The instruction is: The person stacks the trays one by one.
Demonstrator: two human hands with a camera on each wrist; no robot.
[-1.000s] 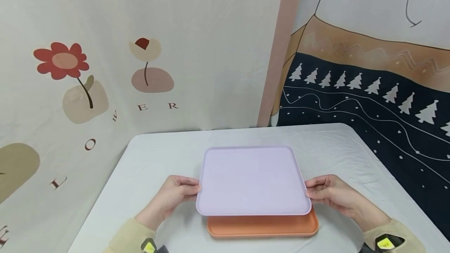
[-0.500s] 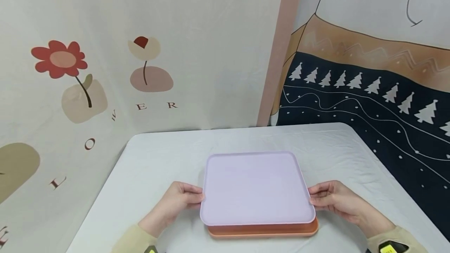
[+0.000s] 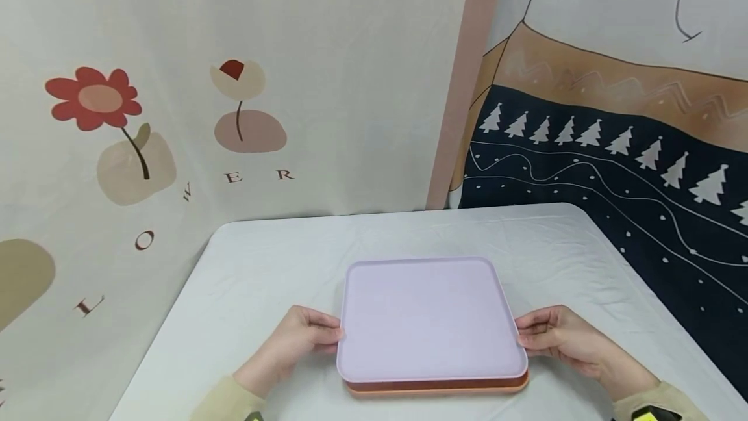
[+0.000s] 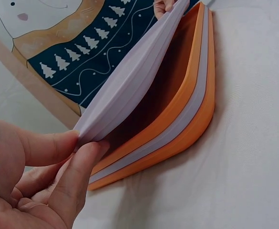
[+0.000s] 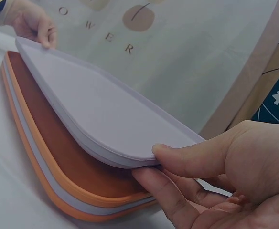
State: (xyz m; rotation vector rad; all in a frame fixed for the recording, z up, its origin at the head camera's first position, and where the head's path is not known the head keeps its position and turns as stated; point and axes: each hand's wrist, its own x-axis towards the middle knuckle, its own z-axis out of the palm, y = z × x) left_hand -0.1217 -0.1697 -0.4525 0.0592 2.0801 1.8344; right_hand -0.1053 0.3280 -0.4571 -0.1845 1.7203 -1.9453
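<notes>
A shallow lilac tray (image 3: 432,320) is held level by both hands, just above a stack of trays. My left hand (image 3: 300,336) pinches its left rim between thumb and fingers. At the opposite rim my right hand (image 3: 561,340) pinches in the same way. Below lies an orange tray (image 3: 438,386), mostly covered in the head view. The left wrist view shows this top orange tray (image 4: 189,71) resting on a lilac tray (image 4: 201,78) and another orange one (image 4: 209,105). A gap separates the held lilac tray (image 5: 96,100) from the orange tray (image 5: 68,157) in the right wrist view.
The stack stands on a table with a white cloth (image 3: 280,258). Behind it hangs a pale curtain with printed flowers (image 3: 350,83). A dark cloth printed with white trees (image 3: 584,161) hangs along the right side.
Both hands have lowered the lilac tray toward the stack and shifted it slightly right and nearer. Less of the orange tray shows beneath it now.
</notes>
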